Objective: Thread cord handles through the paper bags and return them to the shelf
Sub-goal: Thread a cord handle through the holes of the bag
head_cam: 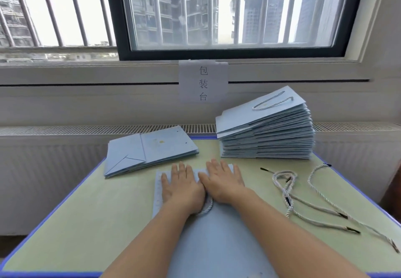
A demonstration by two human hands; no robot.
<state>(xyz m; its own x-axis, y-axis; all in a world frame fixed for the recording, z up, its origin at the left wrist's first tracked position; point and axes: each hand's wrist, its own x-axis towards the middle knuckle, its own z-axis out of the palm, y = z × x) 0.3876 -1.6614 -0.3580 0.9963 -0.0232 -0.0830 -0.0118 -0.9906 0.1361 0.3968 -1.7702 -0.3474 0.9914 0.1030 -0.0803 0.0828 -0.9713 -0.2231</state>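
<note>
Green table [91, 223] below barred window [227, 13]

The flat bag [217, 234] nearest is smooth, matt pale-blue paper, as are the short pile [152, 149] far left and the tall stack [267, 138] far right. The loose cords [303, 204] on the right are twisted white rope with dark, hard-looking tips. The table [86, 212] top is matt green with a glossier blue edge.
</note>
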